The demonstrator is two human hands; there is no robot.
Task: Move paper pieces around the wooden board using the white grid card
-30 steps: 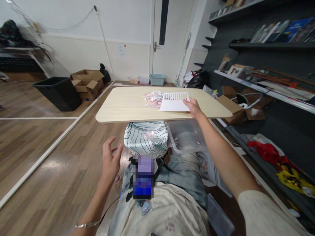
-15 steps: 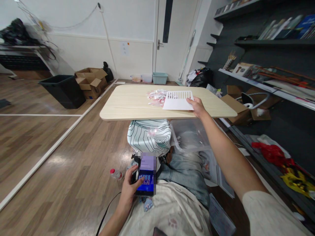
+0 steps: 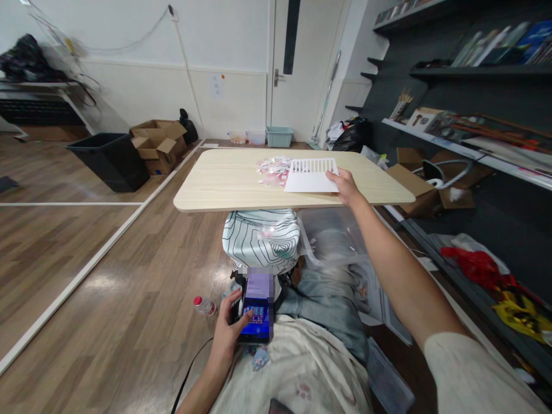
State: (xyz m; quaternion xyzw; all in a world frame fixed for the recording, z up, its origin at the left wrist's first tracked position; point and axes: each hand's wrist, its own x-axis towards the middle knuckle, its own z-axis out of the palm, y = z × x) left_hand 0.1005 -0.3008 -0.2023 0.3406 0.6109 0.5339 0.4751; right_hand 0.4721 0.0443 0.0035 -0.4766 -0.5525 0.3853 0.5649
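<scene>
On the lap lies a phone (image 3: 255, 328) with a lit screen; my left hand (image 3: 229, 322) is closed around its left side, thumb resting on the glass. Out over the table, my right hand (image 3: 346, 185) pinches the right edge of a white card (image 3: 311, 181) with a row of slots along its far side. The thumb lies on top of the card. Just left of the card, and partly behind it, is a pile of small clear packets (image 3: 272, 170) with pink and red bits. Slots in the card show some of the pile beneath.
A pale wooden table (image 3: 215, 184) stands ahead. Below it are a patterned bag (image 3: 259, 238) and a clear plastic bin (image 3: 334, 236). A red-capped bottle (image 3: 204, 305) is on the floor at left. Shelves (image 3: 483, 72) line the right, near an open cardboard box (image 3: 414, 184).
The view has shifted very slightly. Both hands stay in place, the left on the phone and the right on the card.
</scene>
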